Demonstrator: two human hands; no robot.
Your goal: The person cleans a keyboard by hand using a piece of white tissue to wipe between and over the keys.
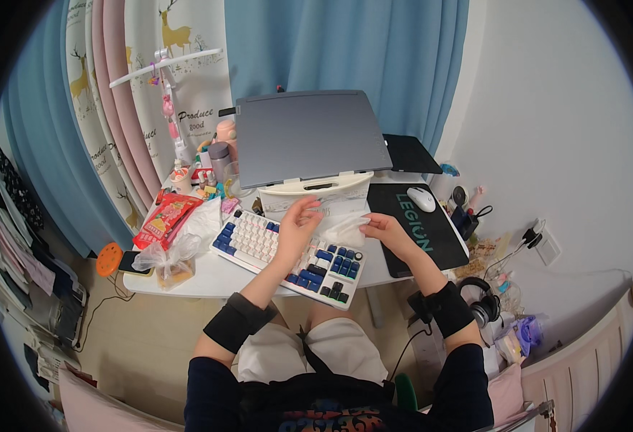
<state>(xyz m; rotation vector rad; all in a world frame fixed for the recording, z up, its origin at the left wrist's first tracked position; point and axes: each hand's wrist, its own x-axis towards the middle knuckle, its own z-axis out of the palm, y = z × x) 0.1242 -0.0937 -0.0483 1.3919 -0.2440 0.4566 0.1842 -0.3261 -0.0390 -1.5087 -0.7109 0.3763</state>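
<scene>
Containers, at the left of the desk (208, 283): a knotted translucent plastic bag (175, 261) with a tan block-like content; behind it, a glossy red snack packet (165, 219), its contents hidden, beside a crumpled white bag (199, 219). Farther back stand a grey-lidded tumbler (220, 162) and a clear glass mug (238, 181). Writing: pale lettering on the red packet; large green capitals along the black mouse pad (403, 248); dark script and golden deer on the white curtain (194, 79). Hands: the right hand (388, 232) is nearly closed, thumb and fingertips pinching a thin white sheet (345, 232) above the rear edge of the mechanical keyboard (287, 258). The left hand (300, 227), half open with fingers loosely bent, is just beside the sheet; whether it touches cannot be told.
</scene>
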